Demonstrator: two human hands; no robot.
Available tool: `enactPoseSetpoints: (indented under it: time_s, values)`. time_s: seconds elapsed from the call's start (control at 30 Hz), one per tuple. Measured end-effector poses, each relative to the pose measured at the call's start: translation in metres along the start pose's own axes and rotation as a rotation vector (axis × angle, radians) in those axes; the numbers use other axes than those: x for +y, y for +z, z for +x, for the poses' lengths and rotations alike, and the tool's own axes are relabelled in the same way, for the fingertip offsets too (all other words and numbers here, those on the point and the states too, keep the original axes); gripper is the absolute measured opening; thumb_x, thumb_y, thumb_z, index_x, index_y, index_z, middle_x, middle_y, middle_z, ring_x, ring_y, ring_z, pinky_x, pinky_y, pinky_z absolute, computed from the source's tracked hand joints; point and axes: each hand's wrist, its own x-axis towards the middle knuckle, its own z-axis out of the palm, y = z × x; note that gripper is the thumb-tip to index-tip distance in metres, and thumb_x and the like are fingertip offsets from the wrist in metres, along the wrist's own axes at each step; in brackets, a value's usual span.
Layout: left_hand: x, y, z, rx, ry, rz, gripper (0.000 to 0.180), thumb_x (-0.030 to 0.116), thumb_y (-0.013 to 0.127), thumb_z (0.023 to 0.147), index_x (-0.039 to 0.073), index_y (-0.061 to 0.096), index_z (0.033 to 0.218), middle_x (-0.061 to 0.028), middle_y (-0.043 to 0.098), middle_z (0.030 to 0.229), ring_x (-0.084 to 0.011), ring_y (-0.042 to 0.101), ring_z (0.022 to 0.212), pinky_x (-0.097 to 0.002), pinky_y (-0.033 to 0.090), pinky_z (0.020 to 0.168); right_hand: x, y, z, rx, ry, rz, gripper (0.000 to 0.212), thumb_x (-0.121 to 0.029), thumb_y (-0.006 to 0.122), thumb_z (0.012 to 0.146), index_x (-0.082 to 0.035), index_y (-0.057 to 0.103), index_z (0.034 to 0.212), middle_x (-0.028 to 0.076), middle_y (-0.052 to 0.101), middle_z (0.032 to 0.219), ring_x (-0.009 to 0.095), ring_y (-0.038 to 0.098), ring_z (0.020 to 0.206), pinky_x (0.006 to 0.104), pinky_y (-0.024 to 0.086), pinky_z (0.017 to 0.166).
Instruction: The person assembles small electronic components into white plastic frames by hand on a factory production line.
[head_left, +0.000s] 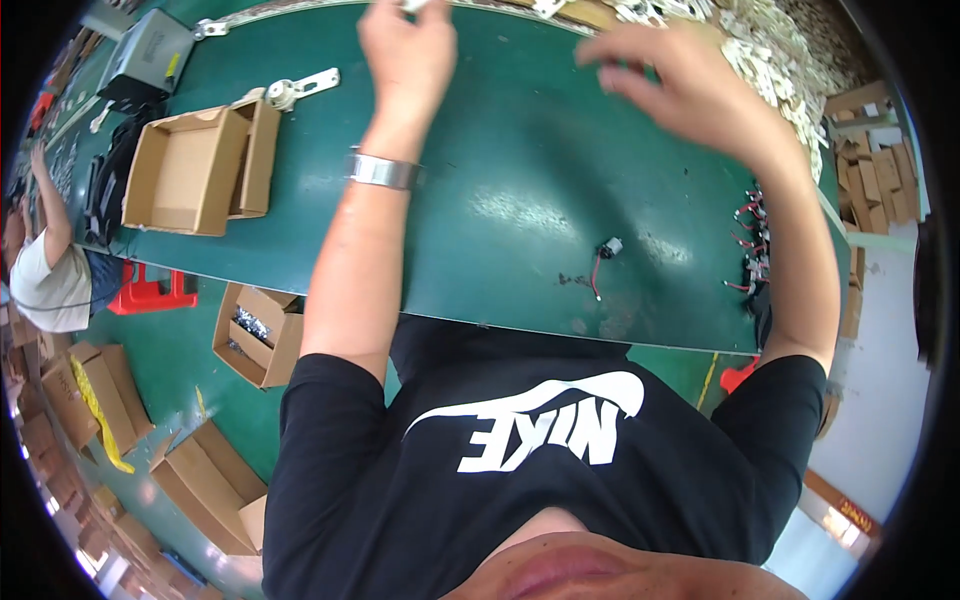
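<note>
- Clock positions run from the middle of the head view, with 12 at the far side of the green table [480, 270].
- The left hand [408, 55], between 11 and 12, appears to pinch a white piece [414, 5] cut by the upper border; its exact hold cannot be told.
- The right hand [685, 90], between 1 and 2, has its fingers spread loosely from the thumb, nothing visible between them. It is nearest the heap of white parts [768, 90] at 2.
- The white piece could slip if the pinch is shallow, since only fingertips seem to bear it.
- The heap could spill if the right hand brushed it, its parts lying loose and overlapping.
- The right forearm [812, 250] passes just beside the motor cluster [752, 262], between 2 and 3; a sweep inward could snag the red leads and drag several motors along.
- The loose motor [612, 247], just past 2, might be knocked toward the near edge by a low-passing arm.
- Counted: one white piece held, one loose motor, one white bracket [300, 88] near 11, and one grey bin [150, 55] at 10.
- Also at 10, two cardboard boxes [175, 165] seem to stand together.
- Clustered motors: several, too overlapped to count. Heaped parts: too many to count.
</note>
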Motion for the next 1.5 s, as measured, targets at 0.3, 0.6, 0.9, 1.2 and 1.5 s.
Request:
enactPoseSetpoints:
  time_s: [0.3,0.6,0.9,1.2,1.5]
  values:
    - [-0.009,0.004,0.0,-0.27,-0.25,0.096,0.02,0.006,0.065,0.101,0.002,0.065,0.121,-0.0013,0.067,0.096,-0.0081,0.059,0.078,-0.0238,0.05,0.068,-0.043,0.079,-0.138,-0.251,0.236,0.416,0.032,-0.007,0.074,0.089,-0.005,0.066,0.12,0.015,0.062,0.108,0.039,0.063,0.103,0.0463,0.054,0.087]
    - [-0.042,0.034,-0.031,-0.573,0.013,0.322,0.024,0.012,0.075,0.097,0.003,0.072,0.119,-0.0074,0.073,0.106,-0.0162,0.066,0.091,-0.0292,0.054,0.081,0.03,0.09,-0.093,0.394,0.306,0.286,0.022,-0.007,0.077,0.089,-0.003,0.068,0.108,0.012,0.067,0.09,0.021,0.066,0.073,0.0355,0.055,0.068]
    - [-0.034,0.028,-0.04,-0.651,0.453,0.505,0.027,0.012,0.079,0.091,0.013,0.075,0.117,-0.0023,0.07,0.113,-0.0238,0.054,0.108,-0.0342,0.047,0.09,0.022,0.07,-0.043,0.642,0.304,0.468,0.027,-0.001,0.08,0.086,-0.001,0.074,0.112,0.01,0.07,0.094,0.016,0.065,0.078,0.0282,0.054,0.07]
    - [-0.033,0.03,-0.045,-0.669,0.426,0.486,0.027,0.014,0.078,0.093,0.011,0.075,0.12,-0.0029,0.07,0.116,-0.0216,0.054,0.108,-0.032,0.044,0.091,0.025,0.067,-0.053,0.622,0.428,0.437,0.025,-0.006,0.078,0.087,-0.001,0.074,0.111,0.012,0.069,0.086,0.02,0.064,0.072,0.0328,0.053,0.068]
    - [-0.033,0.031,-0.044,-0.636,0.315,0.397,0.026,0.011,0.079,0.091,0.011,0.075,0.116,-0.004,0.068,0.113,-0.0253,0.053,0.113,-0.0366,0.044,0.1,0.033,0.08,-0.057,0.629,0.348,0.397,0.022,-0.006,0.076,0.087,0.001,0.073,0.108,0.018,0.07,0.094,0.033,0.069,0.08,0.0399,0.055,0.073]
